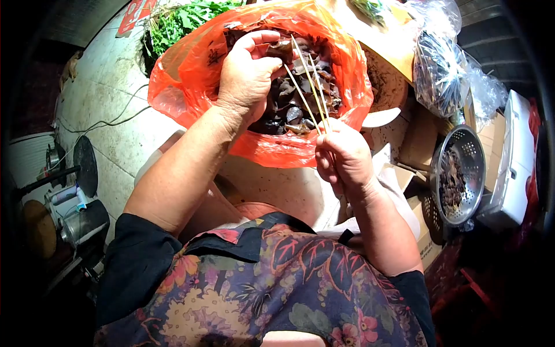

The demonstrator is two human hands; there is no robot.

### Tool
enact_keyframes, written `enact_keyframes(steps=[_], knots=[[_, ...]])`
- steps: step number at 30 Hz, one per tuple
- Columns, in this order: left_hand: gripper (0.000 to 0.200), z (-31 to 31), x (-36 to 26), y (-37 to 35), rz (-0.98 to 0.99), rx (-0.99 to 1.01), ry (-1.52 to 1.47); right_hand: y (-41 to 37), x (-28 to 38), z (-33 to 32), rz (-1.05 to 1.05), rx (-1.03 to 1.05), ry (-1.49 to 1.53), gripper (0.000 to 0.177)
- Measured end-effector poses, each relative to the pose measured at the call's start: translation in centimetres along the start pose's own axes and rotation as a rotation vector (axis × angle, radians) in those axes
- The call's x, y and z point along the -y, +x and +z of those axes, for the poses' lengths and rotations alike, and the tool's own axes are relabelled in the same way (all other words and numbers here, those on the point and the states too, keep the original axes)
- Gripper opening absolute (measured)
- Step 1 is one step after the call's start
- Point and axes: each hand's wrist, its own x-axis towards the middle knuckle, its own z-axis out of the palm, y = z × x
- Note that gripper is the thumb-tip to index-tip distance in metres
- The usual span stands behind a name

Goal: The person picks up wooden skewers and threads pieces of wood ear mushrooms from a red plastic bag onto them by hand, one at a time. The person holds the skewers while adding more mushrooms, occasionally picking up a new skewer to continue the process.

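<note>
A red plastic bag (188,72) stands open in front of me, holding many dark brown wood ear mushrooms (289,95). My left hand (245,75) is over the bag, its thumb and fingers pinching a piece of wood ear (281,50). At the bag's near right edge, my right hand (347,153) is closed round the lower ends of thin bamboo skewers (305,98). Three of them show, fanning out over the mushrooms with their tips near my left fingers. The skewers' bottom ends are hidden inside my right fist.
To the right, a metal colander (478,151) holds skewered dark pieces, beside a white box (514,156). A clear plastic bag of skewers (440,72) lies behind it. Leafy greens (188,23) sit at the back left. A cable (113,122) crosses the floor toward equipment on the left.
</note>
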Motion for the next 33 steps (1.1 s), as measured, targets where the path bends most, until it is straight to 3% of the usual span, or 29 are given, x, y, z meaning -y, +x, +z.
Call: enact_keyframes(steps=[10,15,21,33], knots=[[0.029,1.9,1.2,-1.3,-0.027,-0.093,-0.137,0.8,-1.1,0.0,-0.094,-0.041,0.033,0.009],[0.019,2.5,0.4,-0.6,-0.034,-0.164,-0.22,0.7,-1.3,0.4,-0.205,-0.091,-0.1,0.011],[0.017,2.2,0.1,-0.9,-0.251,-0.073,-0.207,0.5,-1.4,0.5,-0.243,-0.12,-0.134,0.011],[0.02,0.9,0.7,-0.8,-0.44,0.134,-0.013,1.0,-1.1,-0.7,-0.23,-0.132,-0.072,0.013]])
